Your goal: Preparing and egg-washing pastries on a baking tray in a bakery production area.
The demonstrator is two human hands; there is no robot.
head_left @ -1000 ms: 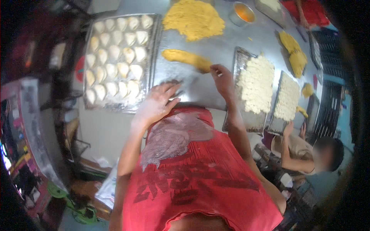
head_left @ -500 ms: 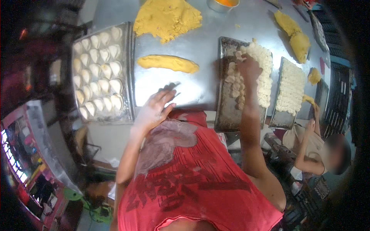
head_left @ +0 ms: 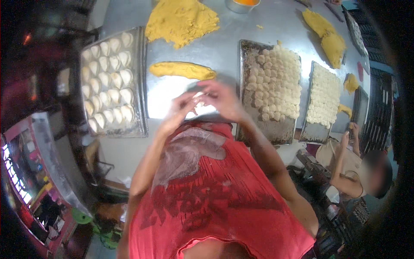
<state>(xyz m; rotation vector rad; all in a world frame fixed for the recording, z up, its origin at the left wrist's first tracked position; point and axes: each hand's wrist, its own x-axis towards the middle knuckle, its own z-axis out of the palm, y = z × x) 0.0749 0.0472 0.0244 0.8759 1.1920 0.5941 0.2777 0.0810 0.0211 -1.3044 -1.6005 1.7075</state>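
Note:
My left hand (head_left: 183, 107) and my right hand (head_left: 224, 100) meet over the near edge of the metal table, in front of my body. Their fingers curl together round a small piece of pale dough (head_left: 198, 98), partly hidden and blurred by motion. Just beyond them lies a yellow roll of filling (head_left: 181, 70). To the right, a dark baking tray (head_left: 252, 128) carries rows of small pale dough balls (head_left: 276, 82). On the left, another tray (head_left: 137, 129) bears rows of folded half-moon dumplings (head_left: 105, 77).
A big crumbly yellow mound (head_left: 179, 21) and a metal bowl (head_left: 243, 5) with orange contents stand farther back. A second tray of dough pieces (head_left: 321, 95) and yellow lumps (head_left: 332, 45) lie at right. A co-worker (head_left: 345, 162) works at the right edge.
My right hand has left the dough-ball tray and come left to meet my left hand. A piece of dough now shows between them. The view has shifted slightly.

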